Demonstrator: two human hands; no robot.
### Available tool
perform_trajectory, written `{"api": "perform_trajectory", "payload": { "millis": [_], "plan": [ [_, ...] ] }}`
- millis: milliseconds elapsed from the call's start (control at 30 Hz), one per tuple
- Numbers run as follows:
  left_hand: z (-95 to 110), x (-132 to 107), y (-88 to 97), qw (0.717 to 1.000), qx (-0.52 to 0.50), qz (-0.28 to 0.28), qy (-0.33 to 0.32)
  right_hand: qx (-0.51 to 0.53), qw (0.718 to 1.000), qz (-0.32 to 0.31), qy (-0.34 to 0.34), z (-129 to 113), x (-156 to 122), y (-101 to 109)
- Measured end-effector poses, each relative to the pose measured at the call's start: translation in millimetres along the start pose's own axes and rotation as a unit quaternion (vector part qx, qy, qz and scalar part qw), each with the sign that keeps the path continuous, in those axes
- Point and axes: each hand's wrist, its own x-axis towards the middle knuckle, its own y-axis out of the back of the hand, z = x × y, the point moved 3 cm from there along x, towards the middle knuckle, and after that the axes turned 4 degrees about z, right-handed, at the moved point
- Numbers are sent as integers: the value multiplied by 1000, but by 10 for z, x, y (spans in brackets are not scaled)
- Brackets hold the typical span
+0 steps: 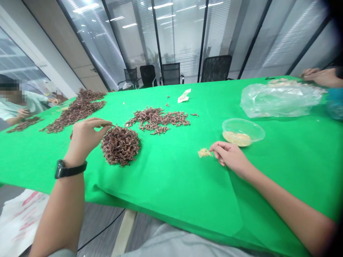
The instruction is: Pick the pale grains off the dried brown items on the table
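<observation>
Crossing the near edge of the green cloth (171, 171), the left forearm slants up and puts the left hand (87, 137) right at the upper left rim of the round brown pile (120, 146). Thumb and forefinger are bent in close at their tips there; whether a piece sits between them, one cannot tell. Over to the right, the right hand (229, 155) is down by the little heap of pale grains (204, 152), fingers curled, tips close together at its right side, and what they grip cannot be made out. A broad stretch of cloth runs between pile and grains, with more towards the near edge; beyond the right hand, the clear bowl (254, 134) and then the plastic bag (278, 100) narrow the room. As for direction, the round pile is a mound, its twisted bits pointing every which way; the looser brown spread (158, 119) behind it lies long from left to right, and the grains stretch slightly that way too, tapering towards the right fingertips.
</observation>
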Motion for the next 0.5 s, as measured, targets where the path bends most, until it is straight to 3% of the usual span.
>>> {"api": "perform_trajectory", "payload": {
  "millis": [500],
  "plan": [
    [-109, -130, -131, 992, -90, -18, 92, -17, 1000, -10, 10, 31, 2, 8]
  ]
}}
